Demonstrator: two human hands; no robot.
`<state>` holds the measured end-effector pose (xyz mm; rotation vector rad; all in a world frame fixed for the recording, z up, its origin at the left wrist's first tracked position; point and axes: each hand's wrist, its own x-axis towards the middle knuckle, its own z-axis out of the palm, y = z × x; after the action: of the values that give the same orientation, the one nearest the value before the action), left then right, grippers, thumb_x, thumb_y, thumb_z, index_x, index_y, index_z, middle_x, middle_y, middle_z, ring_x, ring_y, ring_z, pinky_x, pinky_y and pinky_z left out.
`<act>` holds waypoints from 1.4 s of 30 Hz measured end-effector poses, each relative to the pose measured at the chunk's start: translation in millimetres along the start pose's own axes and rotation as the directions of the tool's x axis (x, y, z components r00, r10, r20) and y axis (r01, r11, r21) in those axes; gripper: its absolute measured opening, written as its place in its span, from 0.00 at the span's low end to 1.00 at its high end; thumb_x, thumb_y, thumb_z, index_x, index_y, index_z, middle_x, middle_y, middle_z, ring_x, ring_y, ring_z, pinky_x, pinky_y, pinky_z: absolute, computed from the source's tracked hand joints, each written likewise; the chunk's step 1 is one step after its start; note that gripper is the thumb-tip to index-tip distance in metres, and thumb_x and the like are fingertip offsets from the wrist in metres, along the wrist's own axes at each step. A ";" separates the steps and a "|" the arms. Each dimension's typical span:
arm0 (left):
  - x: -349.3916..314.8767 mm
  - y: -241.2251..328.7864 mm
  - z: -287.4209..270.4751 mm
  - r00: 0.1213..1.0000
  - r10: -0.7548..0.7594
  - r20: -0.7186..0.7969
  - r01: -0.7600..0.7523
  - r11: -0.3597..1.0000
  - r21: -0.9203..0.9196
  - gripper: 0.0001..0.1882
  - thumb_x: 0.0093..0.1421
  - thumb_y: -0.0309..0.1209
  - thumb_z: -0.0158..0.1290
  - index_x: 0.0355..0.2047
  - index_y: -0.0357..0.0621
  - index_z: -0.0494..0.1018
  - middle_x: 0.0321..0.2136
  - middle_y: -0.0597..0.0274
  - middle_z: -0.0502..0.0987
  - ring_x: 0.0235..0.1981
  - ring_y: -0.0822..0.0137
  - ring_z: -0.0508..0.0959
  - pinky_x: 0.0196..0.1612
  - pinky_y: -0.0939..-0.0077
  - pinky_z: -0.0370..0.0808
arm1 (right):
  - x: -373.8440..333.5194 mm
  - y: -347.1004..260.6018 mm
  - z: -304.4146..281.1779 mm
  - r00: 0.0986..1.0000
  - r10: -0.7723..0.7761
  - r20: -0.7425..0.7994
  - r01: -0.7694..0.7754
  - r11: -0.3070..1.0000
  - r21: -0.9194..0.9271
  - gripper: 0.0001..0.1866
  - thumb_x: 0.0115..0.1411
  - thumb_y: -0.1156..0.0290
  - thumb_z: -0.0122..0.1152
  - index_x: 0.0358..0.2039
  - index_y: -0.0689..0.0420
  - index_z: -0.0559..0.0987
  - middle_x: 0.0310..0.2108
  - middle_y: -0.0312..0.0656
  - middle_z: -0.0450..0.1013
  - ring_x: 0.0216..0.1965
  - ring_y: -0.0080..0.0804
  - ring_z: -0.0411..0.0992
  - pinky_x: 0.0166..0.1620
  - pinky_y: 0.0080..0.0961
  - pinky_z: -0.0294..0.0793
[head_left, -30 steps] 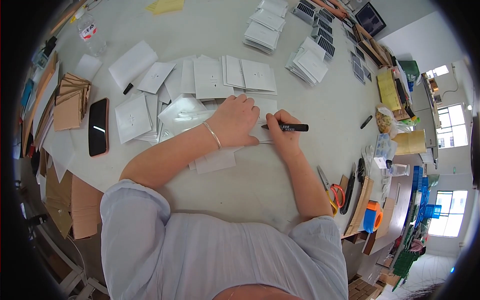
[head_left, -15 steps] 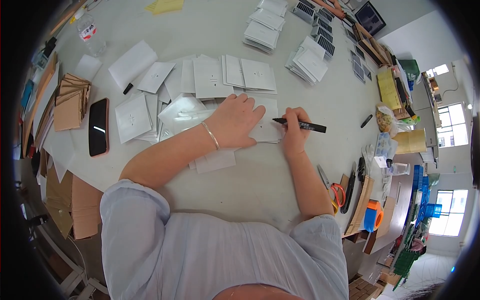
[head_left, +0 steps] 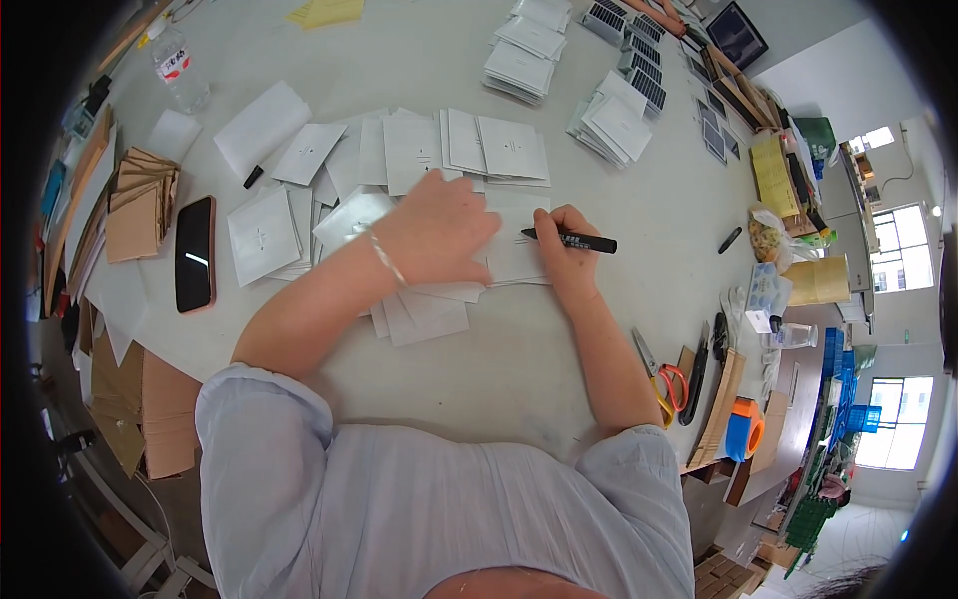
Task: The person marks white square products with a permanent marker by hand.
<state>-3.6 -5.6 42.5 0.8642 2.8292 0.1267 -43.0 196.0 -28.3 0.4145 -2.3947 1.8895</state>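
Note:
My right hand (head_left: 569, 258) grips a black marker pen (head_left: 589, 242), its tip over a white square packet (head_left: 514, 225) with short dark marks on it. To the left, my left hand (head_left: 444, 232) is slightly blurred above other white packets, thumb apart from the bent fingers, and nothing shows in it. Whether it touches them I cannot tell. Overlapping marked packets (head_left: 514, 148) lie just beyond both hands. Farther left is another packet pile (head_left: 263, 238). Some pale sheets (head_left: 429, 321) stick out below my left forearm.
A phone (head_left: 196, 255), a marker cap (head_left: 253, 177) and brown cardboard pieces (head_left: 138, 222) lie left. Stacked packets (head_left: 519, 75) stand at the back, near small dark-panelled units (head_left: 647, 90). Scissors (head_left: 675, 384), a cutter (head_left: 698, 374) and a tape dispenser (head_left: 743, 431) lie right. A bottle (head_left: 180, 70) stands far left.
My left hand has moved left off the packet it rested on. The right hand with the marker has shifted left, and the packet now shows dark marks near the tip.

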 end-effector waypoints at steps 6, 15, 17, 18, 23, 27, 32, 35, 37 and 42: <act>25.8 19.7 28.9 0.973 -0.030 -0.230 0.006 0.995 -0.104 0.28 0.40 0.50 0.61 0.32 0.39 0.71 0.31 0.62 0.71 0.38 0.63 0.69 0.41 0.70 0.66 | 0.6 1.2 0.1 0.996 -0.092 -0.001 0.091 0.986 -0.142 0.12 0.53 0.74 0.61 0.17 0.61 0.70 0.15 0.31 0.65 0.19 0.15 0.59 0.23 0.18 0.60; 26.3 16.9 39.4 0.968 -0.042 -0.247 0.009 0.991 -0.132 0.31 0.38 0.48 0.63 0.36 0.37 0.69 0.36 0.58 0.68 0.40 0.61 0.68 0.43 0.69 0.66 | -5.5 6.5 -9.5 0.999 0.044 0.008 -0.044 0.999 -0.002 0.13 0.54 0.73 0.58 0.16 0.59 0.68 0.15 0.30 0.65 0.19 0.13 0.58 0.23 0.16 0.57; 27.5 16.2 40.1 0.968 -0.050 -0.245 0.013 0.989 -0.150 0.30 0.38 0.47 0.63 0.35 0.37 0.69 0.36 0.57 0.68 0.41 0.61 0.67 0.43 0.68 0.66 | -5.8 5.3 -8.5 0.999 0.034 0.018 -0.034 0.999 -0.040 0.13 0.54 0.74 0.59 0.16 0.59 0.67 0.15 0.29 0.64 0.19 0.13 0.57 0.23 0.16 0.56; 27.8 16.1 40.1 0.968 -0.050 -0.244 0.013 0.989 -0.150 0.30 0.38 0.47 0.63 0.35 0.37 0.69 0.36 0.57 0.68 0.41 0.61 0.67 0.43 0.68 0.66 | -6.2 4.4 -8.2 0.999 0.036 0.019 -0.035 0.999 -0.040 0.13 0.54 0.74 0.59 0.16 0.59 0.67 0.15 0.29 0.64 0.19 0.13 0.57 0.23 0.16 0.56; 27.7 17.4 39.5 0.967 -0.056 -0.248 0.017 0.987 -0.157 0.29 0.38 0.48 0.63 0.33 0.38 0.69 0.36 0.58 0.68 0.41 0.61 0.67 0.43 0.68 0.66 | -7.4 -3.6 -7.0 0.997 -0.025 0.072 0.036 0.988 -0.153 0.13 0.53 0.75 0.59 0.15 0.60 0.67 0.15 0.29 0.63 0.19 0.13 0.56 0.23 0.16 0.56; 28.2 16.9 39.2 0.970 -0.059 -0.236 0.024 0.989 -0.149 0.29 0.38 0.48 0.62 0.33 0.38 0.70 0.36 0.58 0.68 0.41 0.61 0.67 0.43 0.68 0.66 | -5.9 3.0 -7.4 0.998 -0.046 0.034 0.050 0.990 -0.129 0.13 0.53 0.75 0.59 0.15 0.60 0.67 0.14 0.29 0.62 0.19 0.13 0.56 0.23 0.16 0.56; 27.5 16.9 38.8 0.969 -0.060 -0.240 0.027 0.990 -0.139 0.29 0.38 0.48 0.62 0.34 0.39 0.69 0.36 0.58 0.68 0.41 0.61 0.68 0.43 0.67 0.65 | -6.2 1.1 -6.5 0.998 -0.037 0.053 0.044 0.989 -0.139 0.12 0.53 0.76 0.58 0.15 0.60 0.68 0.15 0.29 0.62 0.19 0.13 0.56 0.23 0.16 0.56; 26.6 16.9 38.9 0.964 -0.049 -0.260 0.013 0.990 -0.140 0.29 0.38 0.47 0.62 0.35 0.40 0.69 0.35 0.58 0.68 0.40 0.60 0.68 0.43 0.68 0.65 | -6.4 3.1 -8.9 0.999 -0.038 0.017 0.038 0.998 -0.040 0.13 0.54 0.74 0.58 0.15 0.58 0.68 0.15 0.29 0.63 0.19 0.13 0.57 0.22 0.16 0.56; 24.5 17.8 35.9 0.961 -0.038 -0.273 0.000 0.990 -0.138 0.28 0.38 0.46 0.62 0.35 0.41 0.69 0.35 0.57 0.68 0.40 0.60 0.68 0.43 0.67 0.65 | -6.7 -4.0 -12.8 0.997 0.067 -0.048 -0.063 0.994 0.094 0.13 0.54 0.72 0.58 0.15 0.57 0.68 0.16 0.29 0.63 0.19 0.13 0.57 0.22 0.16 0.56; 4.9 30.0 20.9 0.970 0.099 -0.221 -0.119 0.990 -0.076 0.25 0.38 0.42 0.62 0.34 0.42 0.69 0.32 0.55 0.69 0.38 0.59 0.69 0.41 0.67 0.65 | -1.7 2.6 -15.9 0.976 0.137 -0.168 -0.083 0.953 0.293 0.12 0.55 0.68 0.58 0.17 0.55 0.69 0.17 0.29 0.64 0.18 0.14 0.57 0.22 0.14 0.55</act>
<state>12.9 22.5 25.3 1.0453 2.9460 0.3808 -43.9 212.2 -27.2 0.1090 -2.0747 2.2205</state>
